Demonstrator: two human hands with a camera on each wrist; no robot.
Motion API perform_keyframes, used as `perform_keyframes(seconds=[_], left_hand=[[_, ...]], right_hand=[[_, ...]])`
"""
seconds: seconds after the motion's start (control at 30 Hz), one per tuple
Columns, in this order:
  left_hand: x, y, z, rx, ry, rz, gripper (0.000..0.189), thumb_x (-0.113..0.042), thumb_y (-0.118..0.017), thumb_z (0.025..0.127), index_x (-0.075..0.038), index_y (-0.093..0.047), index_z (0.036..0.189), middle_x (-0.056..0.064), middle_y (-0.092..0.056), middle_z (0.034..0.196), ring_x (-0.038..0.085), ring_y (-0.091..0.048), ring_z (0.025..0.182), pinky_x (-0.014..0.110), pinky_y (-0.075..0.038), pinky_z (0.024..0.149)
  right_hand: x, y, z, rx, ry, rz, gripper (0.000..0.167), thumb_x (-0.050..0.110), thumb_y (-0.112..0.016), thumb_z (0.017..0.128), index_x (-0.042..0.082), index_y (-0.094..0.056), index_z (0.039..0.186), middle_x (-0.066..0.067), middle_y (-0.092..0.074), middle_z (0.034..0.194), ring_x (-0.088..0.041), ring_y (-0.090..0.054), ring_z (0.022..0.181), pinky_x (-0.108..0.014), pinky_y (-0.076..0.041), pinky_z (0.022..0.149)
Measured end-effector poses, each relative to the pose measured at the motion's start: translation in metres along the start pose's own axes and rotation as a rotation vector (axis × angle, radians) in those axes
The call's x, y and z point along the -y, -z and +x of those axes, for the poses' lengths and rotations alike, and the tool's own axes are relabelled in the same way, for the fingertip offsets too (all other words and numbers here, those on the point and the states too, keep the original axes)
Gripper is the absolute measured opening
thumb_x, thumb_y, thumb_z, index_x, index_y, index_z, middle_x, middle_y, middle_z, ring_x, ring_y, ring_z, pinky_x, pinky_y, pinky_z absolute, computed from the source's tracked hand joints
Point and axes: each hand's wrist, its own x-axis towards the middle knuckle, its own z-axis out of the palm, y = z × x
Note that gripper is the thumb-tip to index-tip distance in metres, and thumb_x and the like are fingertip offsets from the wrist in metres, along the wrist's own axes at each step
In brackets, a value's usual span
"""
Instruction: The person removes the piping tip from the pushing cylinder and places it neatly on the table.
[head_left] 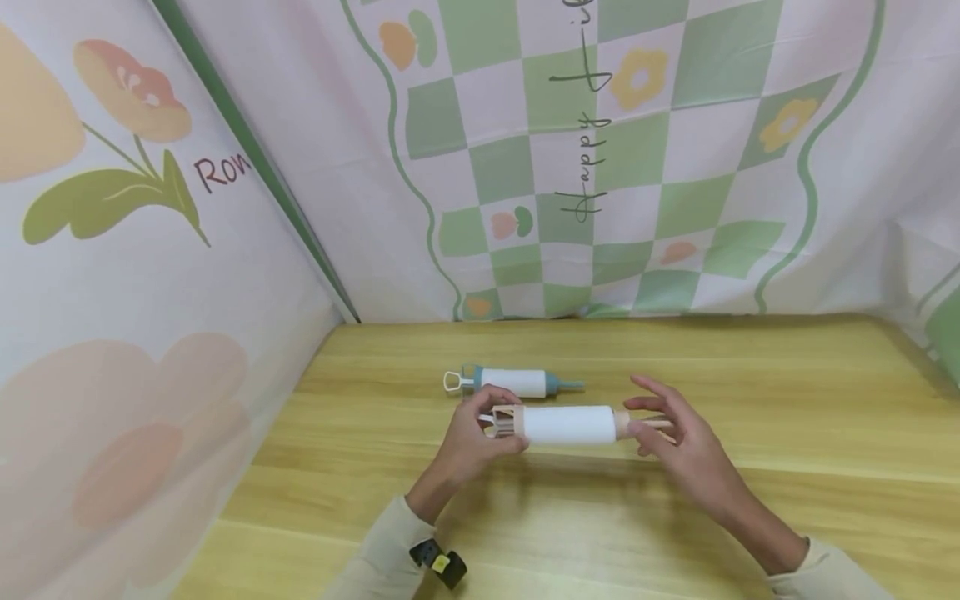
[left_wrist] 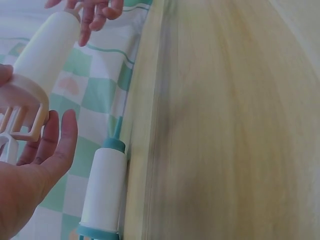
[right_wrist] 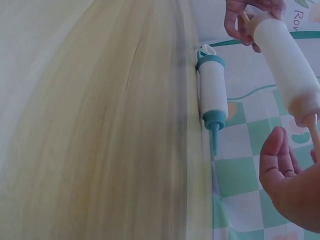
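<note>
- The white plastic cylinder with beige ends (head_left: 568, 425) is held above the near side of the pale wooden table (head_left: 337, 433), its long axis running left to right, its slim beige nozzle (right_wrist: 312, 131) pointing right.
- The left hand (head_left: 471, 446) grips its left end between thumb and fingers.
- The right hand (head_left: 688, 442) stands loosely spread around the nozzle; I can't tell whether it touches.
- Farther off, a white-and-teal cylinder (head_left: 516, 383) lies roughly parallel, tip rightward.

A teal-ended tube (head_left: 517, 382) lies on the table (head_left: 345, 417) before checkered cloth (head_left: 501, 171).
</note>
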Motion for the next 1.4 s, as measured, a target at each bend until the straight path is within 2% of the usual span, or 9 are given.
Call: perform_keyframes(seconds=[0.13, 0.23, 0.37, 0.47, 0.7, 0.83, 1.1, 1.23, 1.4], left_hand=[[0.0001, 0.0000, -0.0001, 0.008, 0.000, -0.009, 0.043, -0.003, -0.082, 0.072, -0.009, -0.064, 0.111, 0.001, -0.066, 0.103, 0.020, -0.058, 0.089, 0.032, -0.049, 0.075], [0.0004, -0.0002, 0.0003, 0.012, -0.007, -0.015, 0.043, -0.004, -0.082, 0.072, -0.010, -0.064, 0.110, 0.001, -0.066, 0.103, 0.025, -0.058, 0.090, 0.033, -0.048, 0.075], [0.0003, -0.0012, 0.0014, 0.016, -0.023, -0.011, 0.043, -0.004, -0.082, 0.072, -0.009, -0.064, 0.110, 0.001, -0.066, 0.103, 0.027, -0.058, 0.091, 0.034, -0.049, 0.076], [-0.0006, -0.0022, 0.0019, 0.017, -0.026, -0.009, 0.043, -0.003, -0.083, 0.071, -0.007, -0.064, 0.110, 0.001, -0.066, 0.103, 0.023, -0.059, 0.091, 0.034, -0.050, 0.076], [-0.0018, -0.0033, 0.0016, 0.016, -0.011, 0.000, 0.043, -0.002, -0.083, 0.071, -0.008, -0.064, 0.109, 0.000, -0.064, 0.103, 0.017, -0.058, 0.090, 0.039, -0.049, 0.079], [-0.0010, -0.0038, 0.0014, 0.014, -0.003, 0.000, 0.043, -0.002, -0.083, 0.071, -0.008, -0.064, 0.109, 0.001, -0.065, 0.103, 0.018, -0.058, 0.090, 0.040, -0.049, 0.079], [-0.0002, -0.0065, 0.0012, 0.013, 0.015, -0.011, 0.043, -0.004, -0.083, 0.071, -0.009, -0.065, 0.110, 0.001, -0.065, 0.103, 0.017, -0.058, 0.089, 0.034, -0.048, 0.077], [-0.0005, -0.0066, 0.0004, 0.013, 0.014, -0.006, 0.042, -0.003, -0.083, 0.071, -0.010, -0.065, 0.109, 0.000, -0.065, 0.104, 0.018, -0.057, 0.090, 0.034, -0.047, 0.077], [-0.0010, -0.0063, -0.0001, 0.010, 0.020, -0.004, 0.042, -0.003, -0.082, 0.071, -0.010, -0.065, 0.109, 0.000, -0.066, 0.103, 0.017, -0.057, 0.088, 0.034, -0.047, 0.076]], right_hand=[[0.0005, -0.0001, 0.0007, -0.018, -0.046, 0.052, 0.038, 0.011, -0.055, 0.104, -0.002, -0.048, 0.138, -0.020, -0.055, 0.123, -0.025, -0.068, 0.084, -0.036, -0.058, 0.065], [0.0005, -0.0001, 0.0013, -0.029, -0.101, 0.064, 0.031, 0.016, -0.056, 0.104, -0.003, -0.054, 0.129, -0.014, -0.057, 0.118, -0.024, -0.067, 0.081, -0.035, -0.058, 0.064], [0.0014, -0.0009, 0.0023, -0.060, -0.159, 0.064, 0.031, 0.019, -0.057, 0.104, -0.002, -0.056, 0.126, -0.009, -0.061, 0.108, -0.021, -0.065, 0.077, -0.032, -0.056, 0.060], [0.0021, -0.0021, 0.0034, -0.070, -0.182, 0.070, 0.031, 0.018, -0.059, 0.103, -0.003, -0.057, 0.125, -0.010, -0.064, 0.101, -0.020, -0.064, 0.073, -0.031, -0.054, 0.056], [0.0025, -0.0018, 0.0031, -0.035, -0.218, 0.004, 0.031, 0.025, -0.063, 0.101, -0.002, -0.064, 0.115, -0.012, -0.066, 0.097, -0.020, -0.064, 0.073, -0.030, -0.053, 0.057], [0.0013, -0.0006, 0.0019, -0.023, -0.206, -0.012, 0.030, 0.025, -0.064, 0.100, -0.001, -0.064, 0.116, -0.012, -0.067, 0.099, -0.020, -0.065, 0.076, -0.030, -0.054, 0.059], [-0.0010, 0.0013, 0.0005, -0.032, -0.162, -0.020, 0.025, 0.019, -0.066, 0.098, 0.001, -0.065, 0.117, -0.009, -0.066, 0.107, -0.018, -0.068, 0.087, -0.029, -0.056, 0.072], [-0.0027, 0.0016, -0.0008, -0.030, -0.148, -0.023, 0.024, 0.018, -0.069, 0.097, 0.003, -0.066, 0.115, -0.007, -0.067, 0.106, -0.020, -0.068, 0.088, -0.031, -0.057, 0.073], [-0.0055, 0.0022, -0.0006, -0.025, -0.085, 0.005, 0.022, 0.010, -0.071, 0.094, 0.001, -0.066, 0.113, -0.005, -0.067, 0.107, -0.020, -0.068, 0.088, -0.032, -0.058, 0.072]])
